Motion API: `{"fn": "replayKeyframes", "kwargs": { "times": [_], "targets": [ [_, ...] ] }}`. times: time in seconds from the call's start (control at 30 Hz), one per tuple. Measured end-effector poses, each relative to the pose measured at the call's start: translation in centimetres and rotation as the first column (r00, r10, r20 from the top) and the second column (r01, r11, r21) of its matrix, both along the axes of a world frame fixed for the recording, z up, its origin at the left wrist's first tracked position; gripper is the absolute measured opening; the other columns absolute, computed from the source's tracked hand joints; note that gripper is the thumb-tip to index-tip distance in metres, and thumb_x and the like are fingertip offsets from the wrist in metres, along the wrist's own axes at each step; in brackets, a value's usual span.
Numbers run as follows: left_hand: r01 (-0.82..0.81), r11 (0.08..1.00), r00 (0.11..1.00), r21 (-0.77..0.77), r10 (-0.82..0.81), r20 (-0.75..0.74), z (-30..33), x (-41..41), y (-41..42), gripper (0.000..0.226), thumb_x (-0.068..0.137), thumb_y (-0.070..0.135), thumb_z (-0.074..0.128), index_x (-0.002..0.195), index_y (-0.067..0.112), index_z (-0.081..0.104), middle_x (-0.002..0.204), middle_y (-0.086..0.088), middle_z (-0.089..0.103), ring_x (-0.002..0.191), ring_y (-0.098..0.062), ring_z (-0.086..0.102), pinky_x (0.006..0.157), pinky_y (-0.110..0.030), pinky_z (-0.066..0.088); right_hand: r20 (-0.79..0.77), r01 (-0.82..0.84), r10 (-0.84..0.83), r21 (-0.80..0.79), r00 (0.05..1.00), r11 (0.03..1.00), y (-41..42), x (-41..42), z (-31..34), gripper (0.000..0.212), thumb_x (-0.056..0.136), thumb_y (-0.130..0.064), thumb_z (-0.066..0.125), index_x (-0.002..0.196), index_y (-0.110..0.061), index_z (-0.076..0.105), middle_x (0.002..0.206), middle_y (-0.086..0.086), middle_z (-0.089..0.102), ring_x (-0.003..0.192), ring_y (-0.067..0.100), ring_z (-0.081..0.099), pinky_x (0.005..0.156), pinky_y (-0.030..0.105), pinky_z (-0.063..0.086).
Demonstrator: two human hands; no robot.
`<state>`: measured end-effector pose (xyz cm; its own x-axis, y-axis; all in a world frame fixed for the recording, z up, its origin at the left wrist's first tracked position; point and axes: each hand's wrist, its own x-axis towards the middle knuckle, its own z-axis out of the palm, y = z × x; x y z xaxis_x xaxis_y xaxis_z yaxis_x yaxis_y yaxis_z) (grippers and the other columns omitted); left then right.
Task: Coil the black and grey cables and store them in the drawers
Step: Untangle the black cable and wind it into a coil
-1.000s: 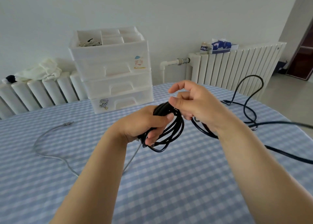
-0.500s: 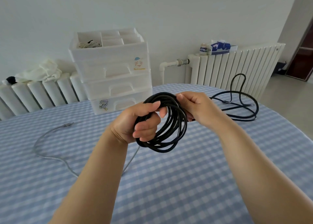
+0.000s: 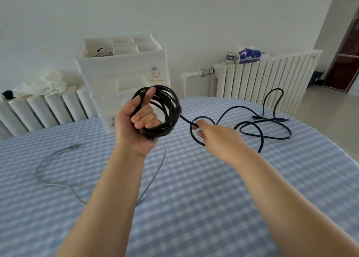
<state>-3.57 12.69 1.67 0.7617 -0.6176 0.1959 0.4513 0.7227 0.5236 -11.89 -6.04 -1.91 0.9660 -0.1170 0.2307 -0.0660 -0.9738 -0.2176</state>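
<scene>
- Black cable [image 3: 165, 111] is mostly wound: our left hand [image 3: 136, 126] holds the coil up over the table [image 3: 194, 208], fingers curled through the loops and thumb hooked over the top, likely so the turns stay stacked.
- Our right hand [image 3: 215, 134] reaches out along the free tail and closes its fingers on it just beside the coil, we judge to draw in the next loop.
- The remaining tail lies in loose, overlapping curves toward the radiator [image 3: 262, 78].
- The grey cable [image 3: 58, 155] lies uncoiled on the cloth at left, thin and slack.
- The drawers [image 3: 124, 78] stand behind the coil, all seemingly closed.
</scene>
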Motion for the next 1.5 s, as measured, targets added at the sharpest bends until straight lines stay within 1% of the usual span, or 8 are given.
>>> {"fn": "replayKeyframes", "kwargs": {
  "times": [0.13,0.33,0.5,0.77,0.93,1.13,1.33,1.5],
  "targets": [
    [-0.232,0.969,0.97,0.084,0.237,-0.06,0.2,-0.9,-1.0,0.031,0.096,0.022,0.037,0.103,0.009,0.064,0.037,0.009,0.03,0.03,-0.005,0.031,0.037,-0.016,0.03,-0.027,0.001,0.0,0.03,1.0,1.0,1.8,0.0,-0.1,0.027,0.103,-0.029,0.035,0.127,-0.021,0.045,0.097,-0.001,0.065,0.077,0.023,0.06,0.066,0.035,0.047],
    [-0.54,0.826,0.842,0.16,0.534,0.084,0.1,-1.1,-1.2,0.03,0.099,0.023,0.038,0.111,0.01,0.062,0.042,0.007,0.032,0.037,-0.008,0.031,0.042,-0.021,0.034,-0.213,-0.02,0.065,0.208,0.975,0.978,3.3,-1.2,1.2,0.026,0.095,-0.028,0.047,0.121,-0.027,0.051,0.08,-0.008,0.064,0.072,0.012,0.06,0.055,0.028,0.039],
    [-0.771,0.604,0.634,0.2,0.703,0.321,-0.3,-1.7,-1.6,0.029,0.101,0.018,0.039,0.116,0.008,0.061,0.043,0.003,0.037,0.039,-0.014,0.037,0.045,-0.026,0.039,-0.208,-0.128,0.149,0.113,0.967,0.985,5.2,-2.4,2.6,0.019,0.094,-0.029,0.051,0.112,-0.026,0.055,0.086,-0.008,0.06,0.074,0.013,0.055,0.05,0.022,0.032],
    [-0.919,0.326,0.382,0.222,0.599,0.704,-0.8,-2.9,-2.2,0.011,0.098,0.029,0.047,0.098,0.028,0.058,0.042,0.005,0.046,0.037,-0.014,0.046,0.046,-0.027,0.042,-0.077,-0.205,0.205,0.005,0.976,0.979,6.6,-3.5,3.4,0.02,0.099,-0.03,0.041,0.109,-0.022,0.056,0.067,-0.006,0.053,0.061,0.015,0.052,0.052,0.026,0.037],
    [-0.957,0.21,0.255,0.203,0.263,0.931,-1.9,-2.0,-2.5,0.026,0.093,0.05,0.048,0.104,0.028,0.059,0.054,0.01,0.055,0.051,-0.008,0.057,0.057,-0.029,0.048,0.002,-0.236,0.237,-0.068,0.972,0.969,6.5,-3.8,4.1,0.024,0.097,-0.032,0.044,0.086,-0.015,0.057,0.067,-0.001,0.059,0.063,0.019,0.056,0.052,0.028,0.035],
    [-0.885,0.379,0.266,0.27,-0.064,0.962,-2.4,-1.9,-2.6,0.083,0.07,0.09,0.009,0.074,0.02,0.053,0.049,0.006,0.055,0.05,-0.007,0.056,0.05,-0.021,0.04,0.071,-0.185,0.181,0.047,0.981,0.982,4.9,-3.8,5.2,0.024,0.087,-0.049,0.059,0.083,-0.026,0.062,0.068,-0.007,0.061,0.069,0.012,0.055,0.061,0.026,0.041],
    [-0.693,0.526,0.356,0.493,-0.346,0.868,-1.0,-2.8,-2.5,0.081,0.059,0.095,0.03,0.075,0.019,0.049,0.043,0.006,0.056,0.04,-0.011,0.05,0.045,-0.022,0.042,0.175,-0.155,0.126,0.159,0.976,0.975,3.2,-3.4,5.2,0.025,0.078,-0.048,0.062,0.076,-0.024,0.058,0.064,-0.006,0.061,0.07,0.018,0.053,0.061,0.029,0.039],
    [-0.506,0.556,0.395,0.659,-0.529,0.751,0.8,-3.8,-2.2,0.022,0.078,0.019,0.077,0.082,0.017,0.056,0.051,0.016,0.057,0.042,0.002,0.05,0.045,-0.011,0.039,0.135,-0.173,0.145,0.226,0.98,0.959,2.6,-3.5,5.1,0.016,0.079,-0.042,0.067,0.075,-0.031,0.056,0.069,-0.013,0.061,0.086,0.014,0.048,0.07,0.028,0.038]
  ]
}}
